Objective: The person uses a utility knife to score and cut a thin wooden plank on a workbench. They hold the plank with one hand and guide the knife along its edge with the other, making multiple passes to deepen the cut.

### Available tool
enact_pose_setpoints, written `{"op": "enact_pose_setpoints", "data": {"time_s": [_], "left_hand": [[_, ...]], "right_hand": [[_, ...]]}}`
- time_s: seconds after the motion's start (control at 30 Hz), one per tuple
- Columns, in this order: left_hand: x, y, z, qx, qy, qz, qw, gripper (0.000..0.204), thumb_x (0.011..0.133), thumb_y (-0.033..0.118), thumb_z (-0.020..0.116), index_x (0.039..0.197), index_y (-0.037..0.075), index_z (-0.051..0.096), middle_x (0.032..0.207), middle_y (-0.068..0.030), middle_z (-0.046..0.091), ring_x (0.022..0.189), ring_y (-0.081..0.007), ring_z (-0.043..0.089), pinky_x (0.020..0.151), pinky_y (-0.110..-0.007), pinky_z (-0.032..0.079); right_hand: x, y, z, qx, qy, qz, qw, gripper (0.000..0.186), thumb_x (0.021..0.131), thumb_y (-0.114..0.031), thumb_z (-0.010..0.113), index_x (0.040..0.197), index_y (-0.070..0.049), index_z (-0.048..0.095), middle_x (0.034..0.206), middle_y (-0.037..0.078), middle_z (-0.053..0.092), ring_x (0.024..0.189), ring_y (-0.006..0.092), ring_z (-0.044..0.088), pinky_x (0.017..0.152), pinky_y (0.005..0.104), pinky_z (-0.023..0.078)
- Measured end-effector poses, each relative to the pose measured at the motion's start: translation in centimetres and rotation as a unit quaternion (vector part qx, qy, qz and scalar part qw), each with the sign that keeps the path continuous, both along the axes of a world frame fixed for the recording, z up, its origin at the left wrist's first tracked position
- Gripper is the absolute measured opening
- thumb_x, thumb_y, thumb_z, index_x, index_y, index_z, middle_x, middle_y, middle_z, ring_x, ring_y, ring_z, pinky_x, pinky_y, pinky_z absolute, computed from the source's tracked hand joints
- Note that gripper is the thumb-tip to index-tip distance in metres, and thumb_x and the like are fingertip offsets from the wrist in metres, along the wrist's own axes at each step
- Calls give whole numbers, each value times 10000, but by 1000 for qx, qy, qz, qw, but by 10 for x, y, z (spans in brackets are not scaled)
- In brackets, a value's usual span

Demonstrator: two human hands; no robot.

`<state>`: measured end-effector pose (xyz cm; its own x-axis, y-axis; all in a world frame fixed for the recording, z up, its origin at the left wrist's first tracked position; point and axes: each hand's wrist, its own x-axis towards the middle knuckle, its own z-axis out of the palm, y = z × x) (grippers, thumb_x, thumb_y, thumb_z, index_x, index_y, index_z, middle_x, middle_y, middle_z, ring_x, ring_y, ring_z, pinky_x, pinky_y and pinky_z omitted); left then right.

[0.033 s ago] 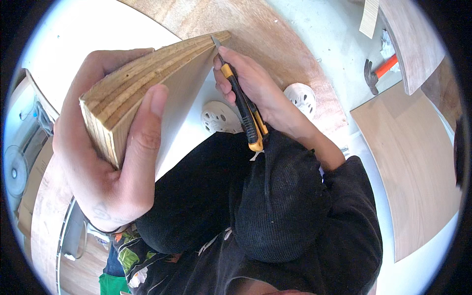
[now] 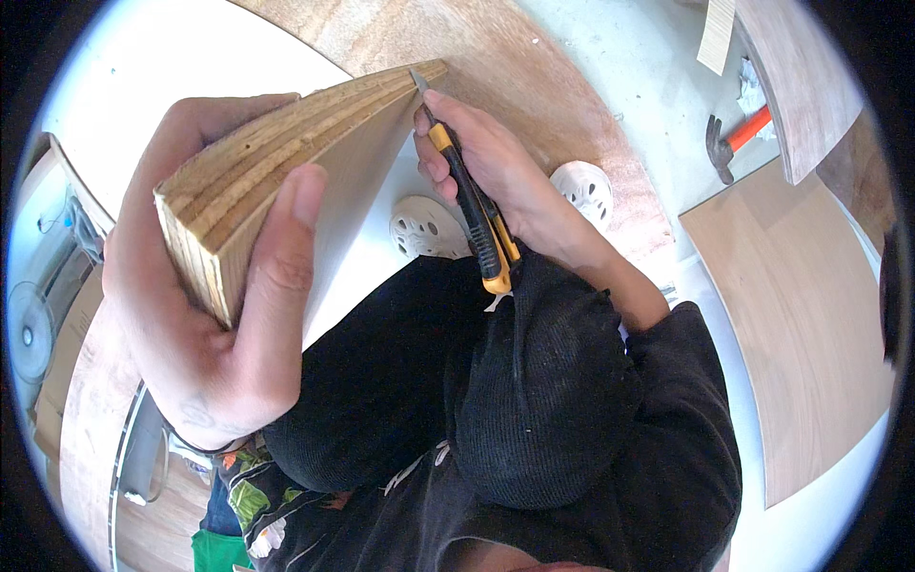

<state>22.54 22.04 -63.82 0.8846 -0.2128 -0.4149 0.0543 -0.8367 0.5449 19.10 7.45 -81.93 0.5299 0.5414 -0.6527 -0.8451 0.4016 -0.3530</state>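
Note:
My left hand (image 2: 181, 348) grips a thick plywood board (image 2: 262, 143) around its near corner, thumb on the right face and fingers over the left side. Layered, rough wood shows along the board's edge, which runs up and away to the right. A black and yellow utility knife (image 2: 479, 224) is in my right hand (image 2: 496, 157), held near its front end. Its bare blade (image 2: 418, 80) touches the far part of the layered edge, close to the board's far corner. The knife's handle slants back toward my black-clothed knee (image 2: 543, 419).
White clogs (image 2: 426, 227) are on my feet beyond my knees. To the right lies a flat wood panel (image 2: 791, 334), with an orange-handled hammer (image 2: 734, 143) above it. A round fan (image 2: 30, 329) shows at the far left. Another wood sheet (image 2: 534, 86) spreads behind the board.

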Motion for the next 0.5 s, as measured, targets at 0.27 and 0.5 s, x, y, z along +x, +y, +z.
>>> {"op": "enact_pose_setpoints", "data": {"time_s": [0.27, 0.5], "left_hand": [[0, 1, -4, -10, -21, -9, 1000, 241, 881, 67, 508, 1070, -78, 548, 1020, -149, 595, 961, -195, 556, 878, -286, 393], [-1, 0, -3, -6, -11, 2, 1000, 234, 880, 51, 507, 1071, -79, 545, 1013, -147, 598, 959, -185, 556, 874, -288, 395]], "right_hand": [[6, 2, -8, 28, 24, -6, 999, 284, 989, -335, 373, 885, -89, 470, 554, -9, 432, 430, 76, 417, 375, 186, 335], [0, -1, -7, 60, 38, -10, 997, 291, 983, -351, 392, 878, -92, 472, 549, -12, 422, 414, 79, 403, 351, 196, 322]]}}
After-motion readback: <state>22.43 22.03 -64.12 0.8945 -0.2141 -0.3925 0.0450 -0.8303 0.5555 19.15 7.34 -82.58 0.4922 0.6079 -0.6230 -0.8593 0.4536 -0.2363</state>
